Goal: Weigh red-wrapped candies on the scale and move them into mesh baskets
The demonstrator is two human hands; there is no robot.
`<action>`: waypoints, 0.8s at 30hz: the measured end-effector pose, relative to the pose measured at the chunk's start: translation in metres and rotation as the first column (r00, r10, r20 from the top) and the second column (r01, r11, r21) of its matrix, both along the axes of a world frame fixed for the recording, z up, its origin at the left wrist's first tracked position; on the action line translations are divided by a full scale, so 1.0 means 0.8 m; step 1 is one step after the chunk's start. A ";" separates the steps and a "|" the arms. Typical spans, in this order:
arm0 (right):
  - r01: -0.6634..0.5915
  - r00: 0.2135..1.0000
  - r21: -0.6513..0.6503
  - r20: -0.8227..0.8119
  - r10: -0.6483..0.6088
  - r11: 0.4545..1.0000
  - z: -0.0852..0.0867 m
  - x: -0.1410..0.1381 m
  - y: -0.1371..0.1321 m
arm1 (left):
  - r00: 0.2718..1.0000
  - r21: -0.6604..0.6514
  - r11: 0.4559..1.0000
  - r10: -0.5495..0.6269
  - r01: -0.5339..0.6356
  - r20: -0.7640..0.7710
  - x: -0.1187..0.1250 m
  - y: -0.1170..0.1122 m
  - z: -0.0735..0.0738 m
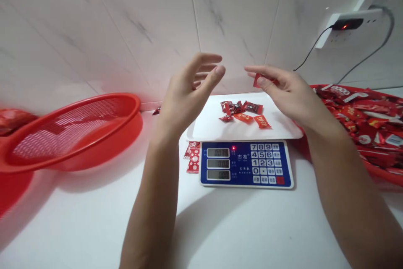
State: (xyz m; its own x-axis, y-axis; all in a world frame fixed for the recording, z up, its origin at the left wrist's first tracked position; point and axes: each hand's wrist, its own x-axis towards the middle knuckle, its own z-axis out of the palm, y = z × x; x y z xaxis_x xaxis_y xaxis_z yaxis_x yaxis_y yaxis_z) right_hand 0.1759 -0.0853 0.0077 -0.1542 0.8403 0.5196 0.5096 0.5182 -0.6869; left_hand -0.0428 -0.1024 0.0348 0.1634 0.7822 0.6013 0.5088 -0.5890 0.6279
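Note:
My left hand (189, 90) hovers above the left edge of the scale's white tray (208, 128), fingers curved and apart, holding nothing. My right hand (288, 90) is over the tray's right side and pinches a small red wrapped candy (261, 79) between thumb and fingers. Several red wrapped candies (242, 113) lie in a loose cluster on the tray. The blue-faced electronic scale (247, 164) has lit displays and a keypad.
An empty red mesh basket (67, 130) stands at the left. A red tray heaped with wrapped candies (368, 118) sits at the right. Two red packets (192, 158) lie beside the scale. A power strip (349, 27) with cables hangs on the tiled wall.

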 end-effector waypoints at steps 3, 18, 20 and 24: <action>0.010 1.000 0.008 0.007 -0.010 1.000 -0.001 -0.001 0.000 | 1.000 -0.004 1.000 0.001 -0.001 -0.002 0.004 -0.007 0.004; 0.443 0.775 -0.135 0.555 -0.303 0.887 0.019 0.023 -0.027 | 1.000 -0.007 1.000 -0.026 0.026 -0.017 0.006 -0.014 0.004; 0.576 0.562 -0.149 0.785 -0.258 0.804 0.022 0.069 -0.038 | 0.998 0.023 0.998 -0.056 0.055 0.005 0.005 -0.017 0.005; 0.510 0.448 -0.275 0.894 0.021 0.815 -0.006 0.173 -0.041 | 0.993 0.062 0.992 -0.115 0.113 0.031 0.004 -0.023 0.010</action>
